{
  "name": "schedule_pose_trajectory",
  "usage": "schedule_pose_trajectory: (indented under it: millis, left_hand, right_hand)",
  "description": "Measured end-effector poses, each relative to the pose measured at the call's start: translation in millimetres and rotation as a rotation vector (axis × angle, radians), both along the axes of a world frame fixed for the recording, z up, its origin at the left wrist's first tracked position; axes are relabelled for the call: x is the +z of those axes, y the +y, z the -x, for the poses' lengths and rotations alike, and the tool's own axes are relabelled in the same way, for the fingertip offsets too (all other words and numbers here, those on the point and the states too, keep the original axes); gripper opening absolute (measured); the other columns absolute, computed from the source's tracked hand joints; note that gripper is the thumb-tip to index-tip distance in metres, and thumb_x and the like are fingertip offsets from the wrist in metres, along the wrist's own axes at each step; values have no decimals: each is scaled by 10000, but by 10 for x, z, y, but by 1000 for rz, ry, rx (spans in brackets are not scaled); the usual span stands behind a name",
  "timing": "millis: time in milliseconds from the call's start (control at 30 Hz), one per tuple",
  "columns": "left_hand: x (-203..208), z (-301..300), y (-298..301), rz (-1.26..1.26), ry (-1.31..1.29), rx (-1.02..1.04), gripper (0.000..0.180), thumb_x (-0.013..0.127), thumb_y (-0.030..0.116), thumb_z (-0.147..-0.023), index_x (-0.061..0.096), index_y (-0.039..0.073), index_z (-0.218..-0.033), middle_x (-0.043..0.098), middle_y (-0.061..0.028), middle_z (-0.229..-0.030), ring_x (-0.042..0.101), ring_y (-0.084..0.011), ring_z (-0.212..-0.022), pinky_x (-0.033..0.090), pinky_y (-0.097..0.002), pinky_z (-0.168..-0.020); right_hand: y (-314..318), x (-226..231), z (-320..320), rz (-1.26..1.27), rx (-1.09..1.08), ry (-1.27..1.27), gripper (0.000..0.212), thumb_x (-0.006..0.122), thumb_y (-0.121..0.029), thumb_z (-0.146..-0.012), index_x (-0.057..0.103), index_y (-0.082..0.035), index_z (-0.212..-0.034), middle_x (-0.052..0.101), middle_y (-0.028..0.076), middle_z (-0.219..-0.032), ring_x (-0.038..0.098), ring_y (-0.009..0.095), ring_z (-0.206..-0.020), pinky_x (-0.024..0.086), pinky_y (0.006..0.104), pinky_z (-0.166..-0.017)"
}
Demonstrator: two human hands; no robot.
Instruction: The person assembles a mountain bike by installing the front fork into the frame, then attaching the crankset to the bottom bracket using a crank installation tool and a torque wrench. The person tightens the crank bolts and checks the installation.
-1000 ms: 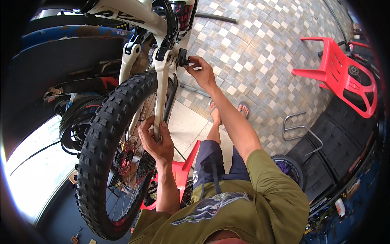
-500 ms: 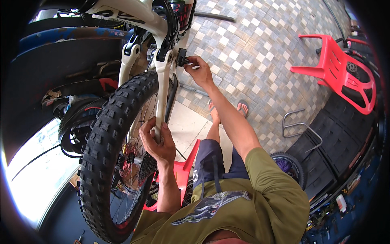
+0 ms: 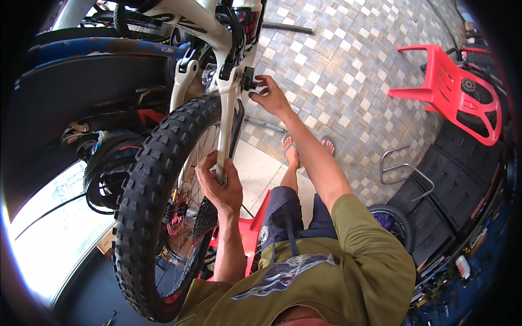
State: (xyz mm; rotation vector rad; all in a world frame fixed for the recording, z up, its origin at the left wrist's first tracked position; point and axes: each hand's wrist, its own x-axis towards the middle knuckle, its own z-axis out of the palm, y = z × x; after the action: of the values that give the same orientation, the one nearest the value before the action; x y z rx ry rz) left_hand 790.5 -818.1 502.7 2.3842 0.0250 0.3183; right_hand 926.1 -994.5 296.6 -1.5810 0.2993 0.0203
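Beside right grip [image 3: 273, 102], perhaps touching: fitting [image 3: 248, 79]

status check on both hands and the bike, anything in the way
Left hand around white frame tube; right hand at black clamp, grip unclear; knobby tire close beside left hand.

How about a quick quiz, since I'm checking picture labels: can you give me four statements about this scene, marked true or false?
1. The bicycle tyre has a knobbly tread. True.
2. The left hand holds a white frame tube. True.
3. The right hand rests on the bicycle tyre. False: it is at a small black part beside the frame.
4. The plastic chair at the picture's right is blue. False: it is red.
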Motion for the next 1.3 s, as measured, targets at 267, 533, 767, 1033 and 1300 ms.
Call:
schedule_pose_trajectory:
  millis: [267,533,767,1033,1300]
  left_hand:
    - [128,-43,7,-4,-6,-62,288,696,64,-891,598,-15,-1150,617,-169,-1036,592,-336,-956,471,-437,-854]
    - [172,-7,23,66,-41,-112,302,688,88,-903,582,-18,-1165,603,-187,-1066,569,-379,-1007,465,-476,-878]
    - [165,16,17,75,-82,-138,320,697,90,-894,580,-9,-1175,574,-205,-1077,563,-398,-1024,472,-477,-873]
    - [322,477,103,-28,-66,-111,499,705,154,-908,553,5,-1359,540,-231,-1344,508,-397,-1276,422,-470,-1078]
    - [431,992,201,36,-44,77,457,701,142,-912,568,25,-1334,559,-219,-1323,511,-384,-1284,419,-469,-1085]
  right_hand:
    - [-393,-18,892,211,71,168,846,850,-406,-734,499,-65,-1424,610,211,-1285,650,297,-1100,537,404,-919]
    - [-986,304,2320,424,254,528,878,850,-440,-753,473,-74,-1456,678,219,-1174,683,322,-1068,534,405,-936]
    - [-1121,702,2725,456,342,532,715,814,-437,-765,608,-73,-1344,710,169,-1101,699,304,-988,550,398,-874]
    - [-1181,1158,2985,546,506,384,604,753,-438,-829,639,-89,-1309,707,153,-1075,686,312,-990,537,412,-863]
    - [-1386,1510,3124,726,745,421,584,741,-419,-818,658,-98,-1299,727,175,-1119,685,355,-1065,544,445,-901]
